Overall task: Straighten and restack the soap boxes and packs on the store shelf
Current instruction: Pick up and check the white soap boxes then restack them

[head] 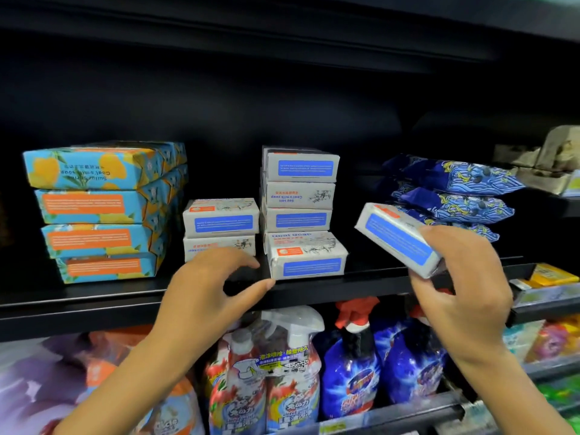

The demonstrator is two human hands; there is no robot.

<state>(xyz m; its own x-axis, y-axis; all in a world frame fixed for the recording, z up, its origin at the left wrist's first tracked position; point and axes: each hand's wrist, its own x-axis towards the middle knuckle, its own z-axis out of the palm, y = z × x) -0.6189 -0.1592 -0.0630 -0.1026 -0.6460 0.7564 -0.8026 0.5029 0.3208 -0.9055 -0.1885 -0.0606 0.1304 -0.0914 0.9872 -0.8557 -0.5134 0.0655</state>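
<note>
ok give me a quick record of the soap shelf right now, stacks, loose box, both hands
floral boxes: stack of four at the left of the shelf, edges staggered
short white stack: two boxes, right of the floral boxes
tall white stack: four boxes, bottom one jutting forward
blue packs: piled at the right
held box: white, tilted, off the shelf
right hand: grips the held box
left hand: holds nothing, fingers loosely curved in front of the short white stack
below: spray bottles
</note>
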